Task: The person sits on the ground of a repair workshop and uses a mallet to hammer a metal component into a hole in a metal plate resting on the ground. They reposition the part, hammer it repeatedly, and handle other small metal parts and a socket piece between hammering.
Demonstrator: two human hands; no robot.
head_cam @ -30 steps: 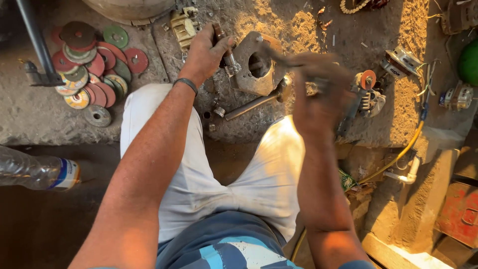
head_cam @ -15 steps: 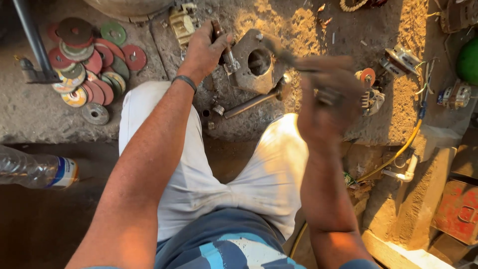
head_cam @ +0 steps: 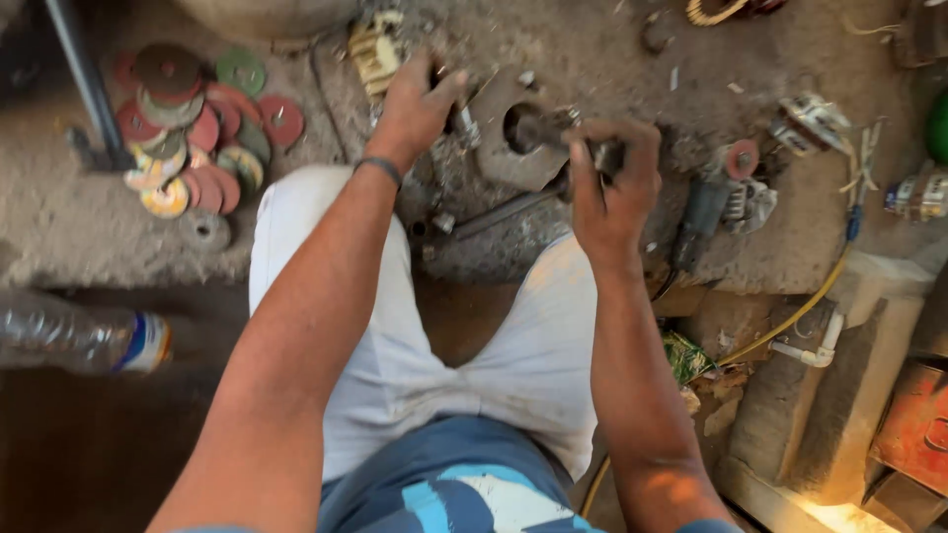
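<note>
My left hand pressed on grey metal block, fingers closed around small bolt-like piece at block's left edge. My right hand fisted tight on dark tool handle, tip at block's round hole. Block on dusty ground between my knees. Pile of grinding discs well left; plastic bottle near left knee.

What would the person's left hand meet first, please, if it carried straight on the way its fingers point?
Probably the yellowish ribbed part just beyond the left hand, which grips a small dark tool; depth is hard to judge.
</note>
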